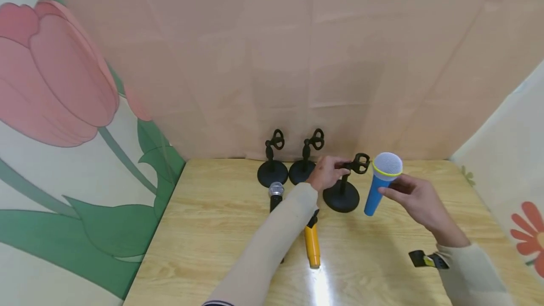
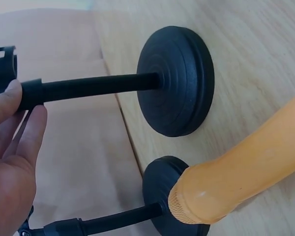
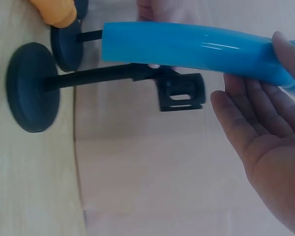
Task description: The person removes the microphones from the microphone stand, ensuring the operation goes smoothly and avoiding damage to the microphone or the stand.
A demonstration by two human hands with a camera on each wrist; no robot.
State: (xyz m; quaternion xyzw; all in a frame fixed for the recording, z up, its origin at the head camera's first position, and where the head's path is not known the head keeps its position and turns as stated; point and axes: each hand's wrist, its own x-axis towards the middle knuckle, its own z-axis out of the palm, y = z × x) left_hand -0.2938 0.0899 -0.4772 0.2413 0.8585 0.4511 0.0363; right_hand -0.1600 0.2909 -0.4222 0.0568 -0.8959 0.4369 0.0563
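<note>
In the head view my right hand (image 1: 418,199) pinches a blue microphone (image 1: 375,195) with a white mesh head and a yellow ring, held tilted above the table. Its lower end points toward the table in front of the rightmost black stand (image 1: 341,196). My left hand (image 1: 326,173) grips that stand near its top, just below the ring-shaped clip (image 1: 360,163). The left wrist view shows thumb and fingers around the collar of the stand (image 2: 98,86). In the right wrist view the blue microphone (image 3: 187,49) passes beside the clip (image 3: 182,92), apart from it.
Two more black stands (image 1: 272,173) (image 1: 302,172) stand along the table's back edge. A black microphone (image 1: 276,197) with a silver head and an orange microphone (image 1: 312,244) lie on the wooden table (image 1: 204,230), partly behind my left arm. A beige sheet (image 1: 276,60) hangs behind.
</note>
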